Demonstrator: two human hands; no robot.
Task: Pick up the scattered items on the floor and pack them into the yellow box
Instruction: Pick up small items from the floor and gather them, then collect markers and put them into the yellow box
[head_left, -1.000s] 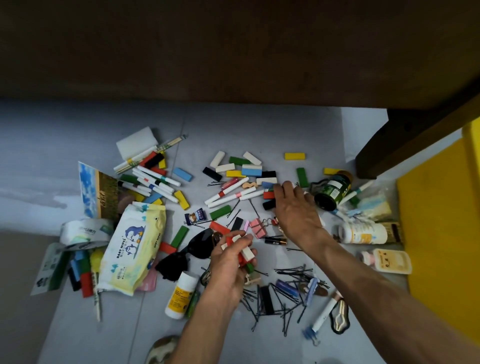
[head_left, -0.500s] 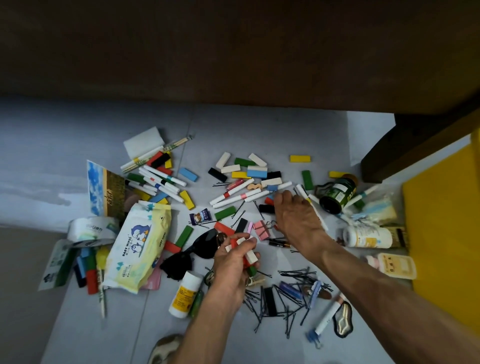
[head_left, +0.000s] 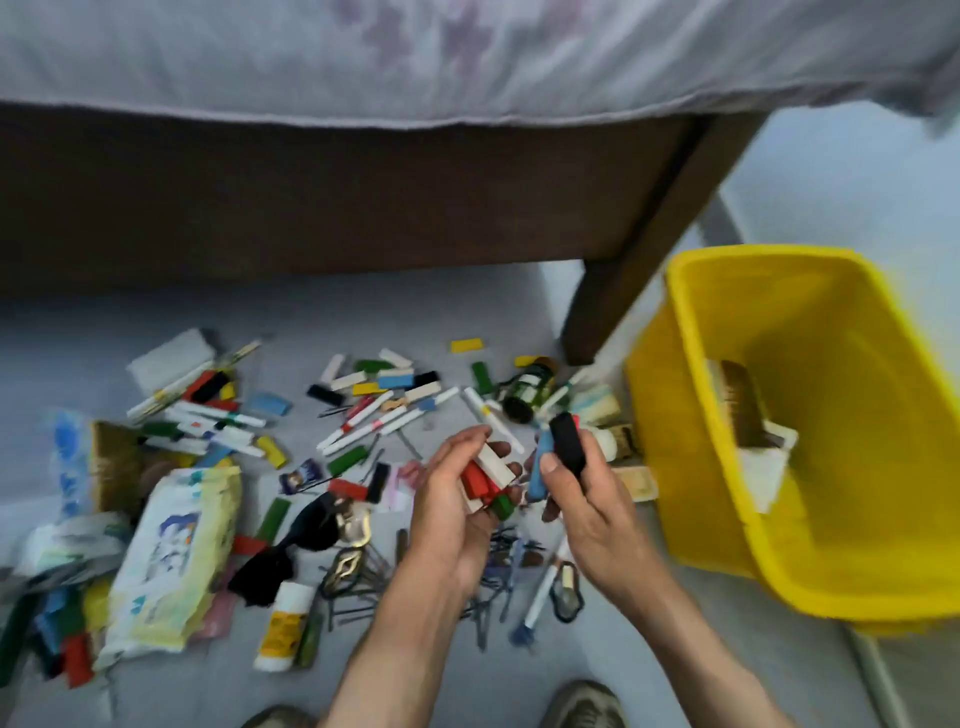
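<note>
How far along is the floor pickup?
Early. The yellow plastic box holds only a few items. The left hand grips a stack of red, white and green blocks; the right hand holds a black block and a blue one. Markers, blocks and hairpins still cover the grey floor.

Box (head_left: 810, 431): right of the frame, on the floor, just right of the bed leg (head_left: 623, 291).
In the box: a brush-like thing (head_left: 740, 405) against its left wall.
Bed (head_left: 415, 156): across the top of the frame, behind the scattered pile.
My left hand (head_left: 457, 499): frame centre, holding a stack of blocks (head_left: 488, 480).
My right hand (head_left: 582, 483): just right of it, gripping two blocks (head_left: 558, 457).
Wipes pack (head_left: 171, 561): lower left, on the floor.
Sunglasses (head_left: 291, 551): between the wipes pack and my left forearm.
Markers (head_left: 374, 421): above my hands.
</note>
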